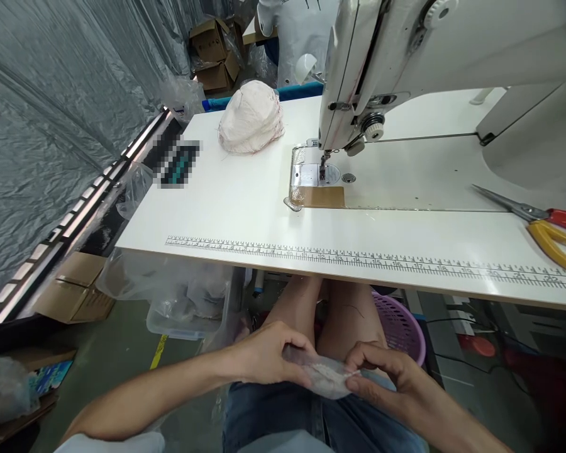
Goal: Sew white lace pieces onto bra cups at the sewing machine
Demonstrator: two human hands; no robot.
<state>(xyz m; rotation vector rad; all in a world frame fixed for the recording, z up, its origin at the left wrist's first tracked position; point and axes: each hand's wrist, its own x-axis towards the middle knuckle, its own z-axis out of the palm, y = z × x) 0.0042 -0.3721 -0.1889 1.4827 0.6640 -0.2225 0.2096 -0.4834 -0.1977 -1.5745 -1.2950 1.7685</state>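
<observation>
Over my lap, my left hand [276,355] grips one end of a small, whitish, see-through piece [329,379]; whether it is thin cloth or plastic I cannot tell. A denser white strip runs along its middle. At the other end, the thumb and fingers of my right hand [389,380] pinch its edge. Both hands are below the front edge of the white sewing table [217,214]. On that table stands a white sewing machine [358,82], its presser foot [322,167] over the metal plate, with no cloth visible under it.
A stack of white cloth pieces [252,118] lies left of the machine. Scissors [542,217] with red and yellow handles rest at the right. Below are a purple basket [403,324] and a clear plastic bin [183,318]. Cardboard boxes [217,53] and another person [302,38] are behind.
</observation>
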